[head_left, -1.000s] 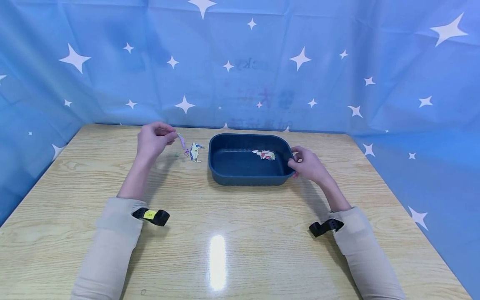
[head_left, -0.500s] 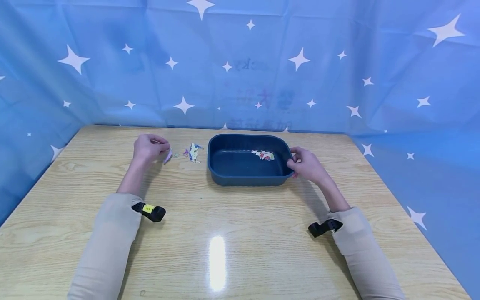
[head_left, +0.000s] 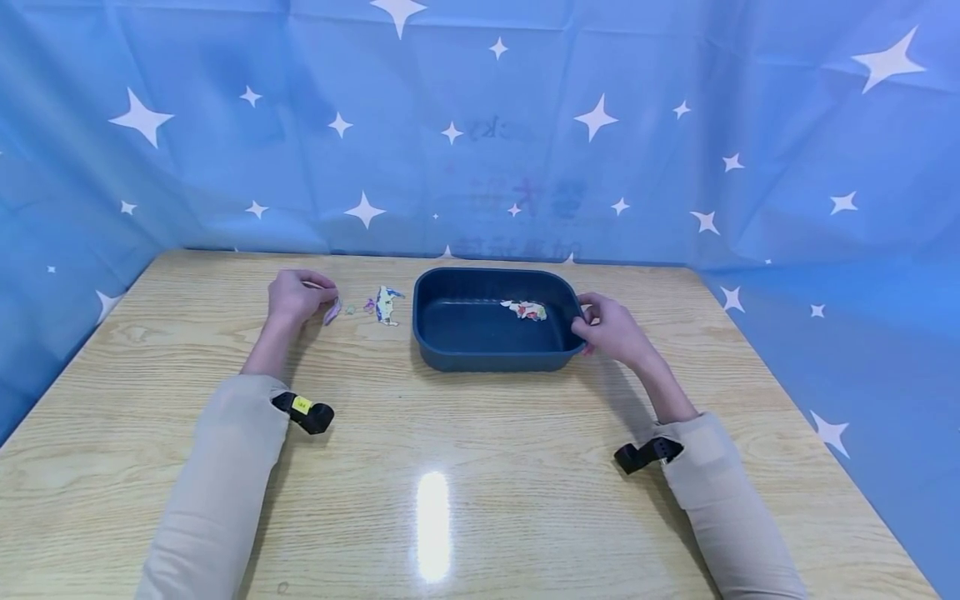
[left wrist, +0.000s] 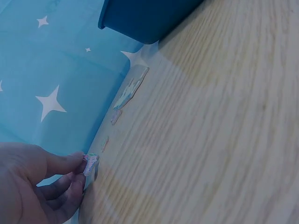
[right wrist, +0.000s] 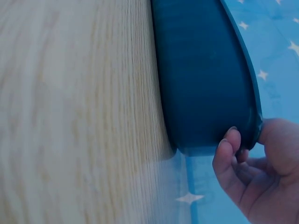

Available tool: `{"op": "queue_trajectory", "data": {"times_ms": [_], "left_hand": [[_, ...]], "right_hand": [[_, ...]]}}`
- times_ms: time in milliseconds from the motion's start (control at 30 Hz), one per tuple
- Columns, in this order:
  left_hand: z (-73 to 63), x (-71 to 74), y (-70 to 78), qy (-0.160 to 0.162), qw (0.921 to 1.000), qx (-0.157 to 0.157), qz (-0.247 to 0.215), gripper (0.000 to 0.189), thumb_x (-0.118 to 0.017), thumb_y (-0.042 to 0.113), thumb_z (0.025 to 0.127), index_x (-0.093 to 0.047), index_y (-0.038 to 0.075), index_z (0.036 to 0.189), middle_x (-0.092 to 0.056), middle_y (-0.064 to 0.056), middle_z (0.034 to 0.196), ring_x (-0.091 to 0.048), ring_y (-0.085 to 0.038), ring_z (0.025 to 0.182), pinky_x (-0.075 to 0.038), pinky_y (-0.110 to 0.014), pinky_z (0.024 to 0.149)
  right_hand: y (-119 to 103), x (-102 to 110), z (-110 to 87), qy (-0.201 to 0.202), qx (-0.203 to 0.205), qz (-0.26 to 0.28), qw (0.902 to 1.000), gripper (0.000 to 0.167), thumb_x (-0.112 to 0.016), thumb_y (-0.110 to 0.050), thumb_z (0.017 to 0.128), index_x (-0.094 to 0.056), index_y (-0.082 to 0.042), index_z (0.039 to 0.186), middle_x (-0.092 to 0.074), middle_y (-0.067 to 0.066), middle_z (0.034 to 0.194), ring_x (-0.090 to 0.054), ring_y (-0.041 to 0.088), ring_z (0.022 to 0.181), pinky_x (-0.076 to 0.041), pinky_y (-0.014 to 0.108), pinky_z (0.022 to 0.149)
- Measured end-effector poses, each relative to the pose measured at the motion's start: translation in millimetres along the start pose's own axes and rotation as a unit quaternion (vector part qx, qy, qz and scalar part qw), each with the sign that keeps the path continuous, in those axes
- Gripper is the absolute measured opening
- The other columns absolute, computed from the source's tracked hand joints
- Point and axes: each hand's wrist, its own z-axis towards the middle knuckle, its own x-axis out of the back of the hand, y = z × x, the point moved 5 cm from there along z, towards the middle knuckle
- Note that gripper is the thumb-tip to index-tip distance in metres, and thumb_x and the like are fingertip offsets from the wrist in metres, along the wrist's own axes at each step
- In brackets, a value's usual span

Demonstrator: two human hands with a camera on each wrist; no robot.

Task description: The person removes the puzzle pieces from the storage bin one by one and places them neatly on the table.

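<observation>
At the table's far left, my left hand (head_left: 298, 295) pinches a small flat purple cutout (head_left: 332, 312) between thumb and fingers, low over the wood. The left wrist view has the cutout (left wrist: 91, 164) tilted up at the fingertips. To its right lie a tiny pale green piece (head_left: 350, 309), a small purple piece (head_left: 369, 306) and a larger white-and-blue cutout (head_left: 386, 306). A dark blue rectangular bin (head_left: 491, 361) stands beside them, with a white-and-red cutout (head_left: 527, 310) inside. My right hand (head_left: 615, 331) grips the bin's right end, thumb over the rim and fingers outside.
The wooden table (head_left: 360, 500) stretches toward me in front of the bin. A blue curtain (head_left: 300, 167) with white stars hangs along the table's back edge and sides. Each sleeve carries a black wrist camera (head_left: 303, 411).
My left hand has moved left and slightly toward me, bringing the purple cutout away from the larger white-and-blue one and lower to the table. The right hand and bin stay put.
</observation>
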Motion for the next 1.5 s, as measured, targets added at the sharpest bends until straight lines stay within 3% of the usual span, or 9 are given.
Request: {"op": "queue_trajectory", "data": {"times_ms": [233, 333, 500, 633, 800, 1167, 1500], "left_hand": [[-0.5, -1.1, 1.8, 0.002, 0.9999, -0.007, 0.01, 0.028, -0.071, 0.014, 0.094, -0.071, -0.005, 0.114, -0.069, -0.025, 0.113, -0.059, -0.034, 0.108, -0.044, -0.041, 0.096], [-2.0, 0.0, 1.5, -0.001, 1.0, 0.0, -0.002, 0.03, -0.069, 0.013, 0.095, -0.07, -0.006, 0.117, -0.068, -0.026, 0.115, -0.06, -0.034, 0.106, -0.048, -0.037, 0.089], [-5.0, -0.3, 5.7, -0.006, 0.9998, 0.005, -0.018, 0.031, -0.064, 0.016, 0.099, -0.067, -0.006, 0.121, -0.066, -0.022, 0.111, -0.06, -0.022, 0.088, -0.048, -0.025, 0.071], [-8.5, -2.9, 18.3, -0.008, 0.9992, -0.023, -0.03, 0.031, -0.063, 0.016, 0.099, -0.066, -0.006, 0.12, -0.065, -0.019, 0.107, -0.059, -0.016, 0.081, -0.046, -0.02, 0.069], [-16.7, -10.3, 43.0, -0.014, 0.9956, -0.073, -0.058, 0.028, -0.061, 0.014, 0.1, -0.066, -0.006, 0.119, -0.065, -0.023, 0.106, -0.068, -0.03, 0.086, -0.048, -0.017, 0.06], [-36.9, -49.9, 102.2, -0.064, 0.9758, -0.193, -0.08, 0.021, -0.061, 0.01, 0.101, -0.069, -0.004, 0.114, -0.069, -0.018, 0.101, -0.064, -0.026, 0.089, -0.05, -0.03, 0.078], [-54.6, -95.8, 138.0, -0.132, 0.9579, -0.248, -0.063, 0.019, -0.061, 0.011, 0.101, -0.07, -0.001, 0.114, -0.069, -0.013, 0.105, -0.063, -0.025, 0.093, -0.05, -0.037, 0.082]], "right_hand": [[2.4, -1.6, 1.7, 0.003, 0.002, -0.002, 1.0, 0.048, -0.051, -0.008, 0.1, -0.042, 0.009, 0.144, -0.058, 0.013, 0.084, -0.068, 0.029, 0.059, -0.058, 0.034, 0.064], [3.6, -2.0, 2.7, 0.005, 0.002, 0.001, 1.0, 0.047, -0.052, -0.008, 0.099, -0.044, 0.009, 0.143, -0.058, 0.013, 0.082, -0.069, 0.031, 0.059, -0.058, 0.036, 0.063], [3.1, -1.3, 2.4, 0.006, 0.004, 0.005, 1.0, 0.045, -0.052, -0.008, 0.099, -0.046, 0.009, 0.141, -0.058, 0.013, 0.082, -0.069, 0.032, 0.059, -0.058, 0.041, 0.061], [2.5, -0.6, 2.2, 0.004, 0.004, 0.007, 1.0, 0.046, -0.052, -0.008, 0.099, -0.045, 0.009, 0.141, -0.058, 0.013, 0.082, -0.069, 0.033, 0.059, -0.059, 0.041, 0.062], [2.1, -0.2, 1.8, 0.004, 0.004, 0.004, 1.0, 0.046, -0.052, -0.008, 0.099, -0.045, 0.009, 0.142, -0.058, 0.013, 0.082, -0.069, 0.031, 0.059, -0.059, 0.041, 0.063], [2.1, -0.5, 1.2, 0.002, 0.005, 0.007, 1.0, 0.047, -0.052, -0.006, 0.099, -0.043, 0.01, 0.143, -0.059, 0.015, 0.083, -0.068, 0.031, 0.059, -0.059, 0.043, 0.063], [1.3, -0.3, 1.1, 0.004, 0.003, 0.004, 1.0, 0.048, -0.052, -0.006, 0.099, -0.043, 0.01, 0.143, -0.059, 0.014, 0.083, -0.069, 0.03, 0.059, -0.058, 0.037, 0.061]]}}
